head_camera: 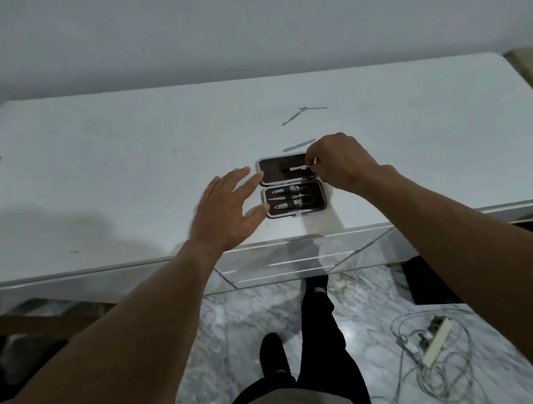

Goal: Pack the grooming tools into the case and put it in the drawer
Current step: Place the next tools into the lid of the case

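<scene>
A small black grooming case (pixel 276 173) lies open on the white dresser top (pixel 132 166), near its front edge. Its near half (pixel 316 203) holds clippers and a pointed tool under straps. My right hand (pixel 341 163) pinches a thin metal tool (pixel 299 168) over the far half of the case. My left hand (pixel 228 210) has straight fingers, with the fingertips touching the case's left edge. Behind the case lie a flat metal file (pixel 299 145), a slim tool (pixel 293 117) and a thin stick (pixel 314 108). The drawer (pixel 278 257) below the front edge looks closed.
The mirrored dresser front sits just under my arms. On the marble floor to the right lie a white power strip (pixel 436 339) and tangled cables (pixel 438 378). My legs and feet (pixel 316 323) stand in front of the dresser. A wall rises behind the dresser.
</scene>
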A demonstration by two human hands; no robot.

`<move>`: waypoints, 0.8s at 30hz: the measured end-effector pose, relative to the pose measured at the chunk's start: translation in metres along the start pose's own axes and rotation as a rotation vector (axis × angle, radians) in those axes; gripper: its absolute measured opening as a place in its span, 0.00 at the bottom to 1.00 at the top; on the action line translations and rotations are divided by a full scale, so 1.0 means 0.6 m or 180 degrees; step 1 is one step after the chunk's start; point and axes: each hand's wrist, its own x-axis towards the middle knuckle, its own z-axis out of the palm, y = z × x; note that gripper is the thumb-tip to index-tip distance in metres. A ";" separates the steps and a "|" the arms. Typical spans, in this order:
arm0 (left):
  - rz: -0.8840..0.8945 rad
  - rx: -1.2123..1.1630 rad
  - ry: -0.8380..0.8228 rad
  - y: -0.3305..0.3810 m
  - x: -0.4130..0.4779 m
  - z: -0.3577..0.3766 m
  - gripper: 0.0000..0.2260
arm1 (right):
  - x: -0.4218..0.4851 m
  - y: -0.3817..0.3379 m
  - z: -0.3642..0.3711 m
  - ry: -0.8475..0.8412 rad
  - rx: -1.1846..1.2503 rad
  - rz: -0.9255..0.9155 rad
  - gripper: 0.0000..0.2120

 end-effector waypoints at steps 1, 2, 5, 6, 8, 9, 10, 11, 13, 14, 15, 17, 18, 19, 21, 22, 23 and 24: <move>0.0005 0.0003 0.0000 0.000 0.000 0.000 0.28 | 0.002 -0.001 0.001 0.0006 0.0004 -0.0015 0.11; 0.0008 0.0001 -0.0007 0.000 0.000 0.000 0.28 | 0.003 -0.002 0.001 0.0003 0.0015 -0.0026 0.11; -0.0001 -0.0005 -0.0011 0.000 0.000 0.000 0.28 | 0.009 -0.008 0.003 -0.0002 0.0062 -0.0034 0.10; 0.0000 -0.0008 -0.0014 0.000 0.000 -0.001 0.28 | 0.011 -0.010 0.003 -0.0002 0.0074 -0.0035 0.09; 0.0004 -0.0008 -0.0007 0.000 0.001 -0.002 0.28 | 0.016 -0.015 0.007 -0.0028 0.0099 -0.0074 0.07; 0.0008 -0.0015 0.0003 0.000 0.001 -0.003 0.28 | 0.018 -0.018 0.008 -0.0046 0.0104 -0.0101 0.07; 0.0012 -0.0030 0.0017 0.000 0.001 -0.003 0.28 | 0.020 -0.020 0.010 -0.0060 0.0104 -0.0117 0.07; 0.0020 -0.0048 0.0033 0.001 0.001 -0.003 0.28 | 0.022 -0.021 0.011 -0.0065 0.0104 -0.0116 0.07; 0.0022 -0.0075 0.0052 0.003 0.000 -0.003 0.27 | 0.025 -0.022 0.013 -0.0083 0.0120 -0.0106 0.08; 0.0014 -0.0080 0.0057 0.003 0.000 -0.002 0.27 | 0.026 -0.021 0.014 -0.0101 0.0138 -0.0113 0.08; 0.0002 -0.0087 0.0061 0.004 -0.001 -0.003 0.27 | 0.028 -0.020 0.014 -0.0127 0.0160 -0.0129 0.08; -0.0017 -0.0098 0.0051 0.005 -0.001 -0.004 0.27 | 0.030 -0.015 0.015 -0.0189 0.0208 -0.0157 0.08; -0.0021 -0.0089 0.0039 0.005 -0.001 -0.004 0.27 | 0.031 -0.012 0.015 -0.0212 0.0232 -0.0161 0.09; -0.0023 -0.0073 0.0029 0.005 -0.001 -0.004 0.27 | 0.031 -0.010 0.014 -0.0227 0.0243 -0.0165 0.11; -0.0031 -0.0055 0.0005 0.004 0.000 -0.004 0.27 | 0.032 -0.006 0.012 -0.0231 0.0197 -0.0195 0.12; -0.0039 -0.0057 -0.0007 0.003 0.000 -0.004 0.27 | 0.032 -0.005 0.010 -0.0220 0.0150 -0.0215 0.11; -0.0044 -0.0057 -0.0014 0.003 0.000 -0.004 0.27 | 0.032 -0.005 0.008 -0.0207 0.0115 -0.0222 0.10; -0.0047 -0.0054 -0.0016 0.004 -0.001 -0.005 0.27 | 0.033 -0.004 0.007 -0.0203 0.0102 -0.0214 0.09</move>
